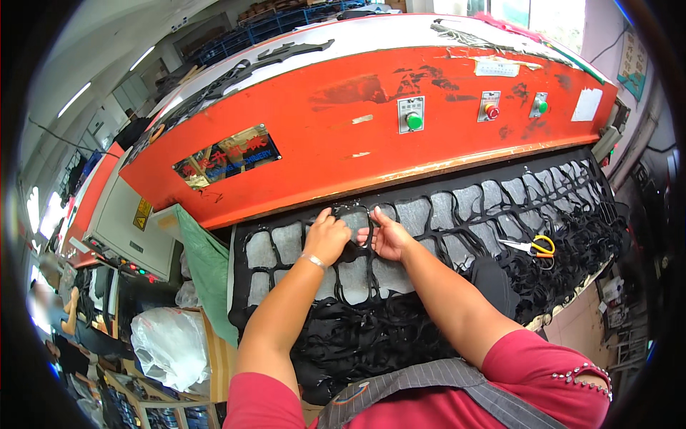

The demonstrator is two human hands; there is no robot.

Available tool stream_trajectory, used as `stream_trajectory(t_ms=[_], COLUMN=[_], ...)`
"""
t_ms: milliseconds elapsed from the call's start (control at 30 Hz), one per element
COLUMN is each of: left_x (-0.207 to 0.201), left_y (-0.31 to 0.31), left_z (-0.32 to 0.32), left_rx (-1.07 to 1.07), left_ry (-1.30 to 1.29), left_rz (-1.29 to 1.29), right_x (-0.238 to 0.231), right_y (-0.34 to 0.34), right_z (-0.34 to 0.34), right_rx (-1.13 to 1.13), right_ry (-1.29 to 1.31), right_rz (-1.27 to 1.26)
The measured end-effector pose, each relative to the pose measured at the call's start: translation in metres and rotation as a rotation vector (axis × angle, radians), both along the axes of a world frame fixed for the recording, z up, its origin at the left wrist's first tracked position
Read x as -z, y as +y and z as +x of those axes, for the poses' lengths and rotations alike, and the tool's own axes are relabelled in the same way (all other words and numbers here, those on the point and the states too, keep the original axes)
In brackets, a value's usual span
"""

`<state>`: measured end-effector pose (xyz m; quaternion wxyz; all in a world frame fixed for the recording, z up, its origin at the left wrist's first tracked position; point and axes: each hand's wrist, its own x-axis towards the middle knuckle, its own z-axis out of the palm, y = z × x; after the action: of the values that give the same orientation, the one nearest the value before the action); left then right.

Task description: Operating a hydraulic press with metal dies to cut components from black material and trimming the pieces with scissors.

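A black sheet with rows of cut-out openings lies across the machine's work surface, and a pale grey backing shows through the gaps. My left hand is closed, back up, its fingertips bent down on a narrow strip of this sheet near its far edge. Just to its right, my right hand is turned partly palm up, with thumb and curled fingers around another thin black strip. Its exact fingertip contact is partly hidden. Scissors with yellow handles rest on the sheet to the right.
A red-orange machine beam with push buttons spans the far side. Tangled black strips heap along the near edge. At left are a green cloth, a clear plastic bag and a control cabinet. Another person works far left.
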<state>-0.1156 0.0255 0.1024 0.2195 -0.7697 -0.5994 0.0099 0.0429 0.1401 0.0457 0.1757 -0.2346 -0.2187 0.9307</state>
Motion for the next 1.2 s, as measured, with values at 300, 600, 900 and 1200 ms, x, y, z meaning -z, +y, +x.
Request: stream_trajectory(t_ms=[300,600,900,1200], left_x=[-0.001,-0.045,-0.058,-0.069], left_y=[-0.089,-0.152,-0.185,-0.153], left_z=[0.029,0.045,0.072,0.155], left_rx=[-0.025,-0.136,-0.119,-0.056], left_ry=[-0.491,-0.506,-2.116,-2.474], left_rz=[0.212,0.187,0.429,0.358], right_x=[0.006,0.013,-0.064,-0.125], right_y=[0.005,-0.006,-0.047,-0.107], right_z=[-0.006,-0.016,0.012,0.134], right_rx=[0.006,0.194,-0.042,-0.315], right_ry=[-0.002,-0.058,-0.706,0.136], right_rz=[0.133,0.087,1.38,1.359])
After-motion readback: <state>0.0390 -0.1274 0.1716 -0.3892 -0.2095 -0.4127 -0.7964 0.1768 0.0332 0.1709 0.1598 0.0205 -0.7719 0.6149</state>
